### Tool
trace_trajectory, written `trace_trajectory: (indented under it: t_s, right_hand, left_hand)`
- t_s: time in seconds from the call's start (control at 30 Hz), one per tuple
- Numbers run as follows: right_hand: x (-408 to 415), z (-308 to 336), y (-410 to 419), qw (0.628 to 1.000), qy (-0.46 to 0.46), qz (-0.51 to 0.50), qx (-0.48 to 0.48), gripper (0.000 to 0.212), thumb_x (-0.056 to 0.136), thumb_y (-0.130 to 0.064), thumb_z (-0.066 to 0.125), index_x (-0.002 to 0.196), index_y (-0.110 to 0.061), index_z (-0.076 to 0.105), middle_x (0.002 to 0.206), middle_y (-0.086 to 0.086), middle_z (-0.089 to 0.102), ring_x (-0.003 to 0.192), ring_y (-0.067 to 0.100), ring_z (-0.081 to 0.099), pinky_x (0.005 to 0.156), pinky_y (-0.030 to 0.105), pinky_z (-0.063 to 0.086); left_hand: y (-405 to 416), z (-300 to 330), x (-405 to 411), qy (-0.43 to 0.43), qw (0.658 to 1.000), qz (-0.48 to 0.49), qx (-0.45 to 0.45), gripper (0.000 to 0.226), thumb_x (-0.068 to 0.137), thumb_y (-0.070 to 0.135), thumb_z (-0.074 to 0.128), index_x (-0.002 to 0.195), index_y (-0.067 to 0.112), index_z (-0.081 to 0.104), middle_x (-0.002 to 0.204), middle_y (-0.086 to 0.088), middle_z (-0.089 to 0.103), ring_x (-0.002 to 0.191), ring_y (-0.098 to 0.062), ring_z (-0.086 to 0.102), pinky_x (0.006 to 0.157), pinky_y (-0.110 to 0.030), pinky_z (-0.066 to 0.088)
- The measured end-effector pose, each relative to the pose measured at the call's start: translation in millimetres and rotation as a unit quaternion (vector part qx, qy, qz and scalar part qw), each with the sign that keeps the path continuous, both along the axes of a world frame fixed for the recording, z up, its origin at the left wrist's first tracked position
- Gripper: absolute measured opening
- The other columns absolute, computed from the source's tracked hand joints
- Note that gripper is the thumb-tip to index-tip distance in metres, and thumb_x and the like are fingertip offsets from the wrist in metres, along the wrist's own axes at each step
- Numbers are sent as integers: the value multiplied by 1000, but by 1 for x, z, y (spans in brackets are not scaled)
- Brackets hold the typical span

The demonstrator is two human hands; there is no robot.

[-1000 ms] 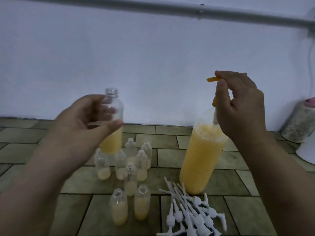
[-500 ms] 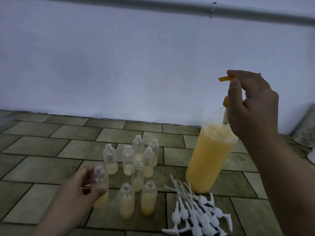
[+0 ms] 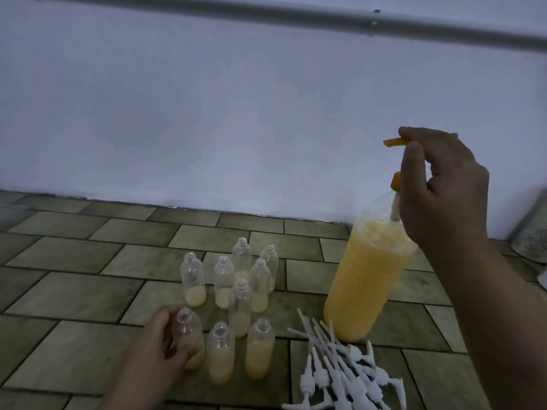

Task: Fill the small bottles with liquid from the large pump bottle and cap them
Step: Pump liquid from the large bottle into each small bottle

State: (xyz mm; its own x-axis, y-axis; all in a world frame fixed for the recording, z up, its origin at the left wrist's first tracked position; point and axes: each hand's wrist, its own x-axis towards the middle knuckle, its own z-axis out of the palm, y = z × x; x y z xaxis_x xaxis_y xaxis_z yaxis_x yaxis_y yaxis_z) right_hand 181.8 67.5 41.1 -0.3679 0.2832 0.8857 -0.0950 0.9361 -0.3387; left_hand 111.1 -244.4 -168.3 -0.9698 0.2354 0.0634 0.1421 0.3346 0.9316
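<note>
A large clear bottle of orange-yellow liquid stands on the tiled floor at the right, leaning slightly. My right hand grips its orange pump head from above. Low on the left, my left hand holds a small clear bottle, part-filled with yellow liquid, upright at floor level beside the front row. Several small uncapped bottles, each part-filled, stand in a cluster in the middle.
A heap of white pump caps with long dip tubes lies on the floor before the large bottle. A white wall rises behind, with a grey pipe across its top. A grey container sits at the far right edge.
My left hand has lowered the small part-filled bottle from chest height down to the floor beside the front row. My right hand has stayed on the pump head.
</note>
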Motion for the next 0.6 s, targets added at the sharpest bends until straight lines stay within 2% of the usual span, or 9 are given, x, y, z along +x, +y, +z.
trace_trajectory:
  t_s: [0.13, 0.2, 0.27, 0.37, 0.43, 0.5, 0.53, 0.6]
  right_hand:
    - [-1, -1, 0, 1000, 6, 1, 2, 41, 96, -29, 34, 117, -9, 63, 119, 5, 64, 114, 18, 54, 105, 45, 37]
    - [-1, -1, 0, 1000, 8, 1, 2, 41, 96, -28, 34, 117, -9, 63, 119, 5, 64, 114, 18, 54, 105, 45, 37]
    - [-1, -1, 1, 1000, 9, 2, 3, 41, 96, -28, 34, 117, -8, 63, 118, 5, 64, 114, 19, 54, 104, 46, 38]
    - [-1, -1, 1, 1000, 10, 1, 6, 41, 96, -28, 34, 117, -8, 63, 117, 5, 64, 113, 19, 55, 106, 44, 36]
    - [-2, -1, 2, 1000, 6, 1, 2, 41, 96, -28, 34, 116, -8, 64, 116, 5, 65, 112, 20, 56, 108, 40, 33]
    - [-2, -1, 2, 1000, 4, 2, 1, 42, 96, -29, 33, 116, -8, 64, 116, 4, 65, 111, 20, 56, 109, 39, 33]
    - [-2, -1, 2, 1000, 5, 2, 2, 42, 96, -30, 33, 116, -8, 64, 116, 5, 65, 112, 19, 56, 108, 40, 33]
    - [-2, -1, 2, 1000, 6, 3, 2, 42, 96, -29, 34, 116, -9, 64, 117, 4, 64, 114, 17, 53, 108, 37, 34]
  left_hand:
    - [1, -2, -3, -10, 1000, -5, 29, 55, 65, -19, 73, 95, 23, 54, 96, 4, 65, 89, -8, 62, 62, -11, 52]
    - [0, -2, -3, -27, 999, -22, 33, 55, 67, -20, 71, 99, 22, 54, 99, 4, 64, 91, -6, 61, 65, -16, 53]
    - [-5, -2, -4, -37, 998, -39, 22, 54, 71, -18, 68, 104, 21, 52, 101, 3, 64, 92, -6, 61, 66, -14, 53]
    - [-19, -3, -12, -13, 1000, -6, -14, 51, 74, -21, 60, 103, 20, 52, 102, -10, 63, 87, -13, 60, 60, -6, 48]
    - [-26, 0, -21, 35, 997, 63, -29, 44, 78, -16, 59, 101, 22, 55, 101, -11, 64, 83, -19, 59, 67, -15, 48]
    - [-26, 7, -32, 54, 989, 135, -5, 26, 88, -3, 57, 102, 19, 57, 100, -4, 64, 86, -21, 59, 78, -31, 45]
    - [-23, 12, -40, 44, 987, 153, 15, 20, 90, 3, 56, 105, 17, 57, 101, -2, 64, 91, -20, 59, 83, -35, 43]
    - [-16, 16, -57, -1, 991, 127, 51, 22, 91, 8, 57, 112, 16, 55, 108, -1, 62, 103, -20, 57, 91, -37, 42]
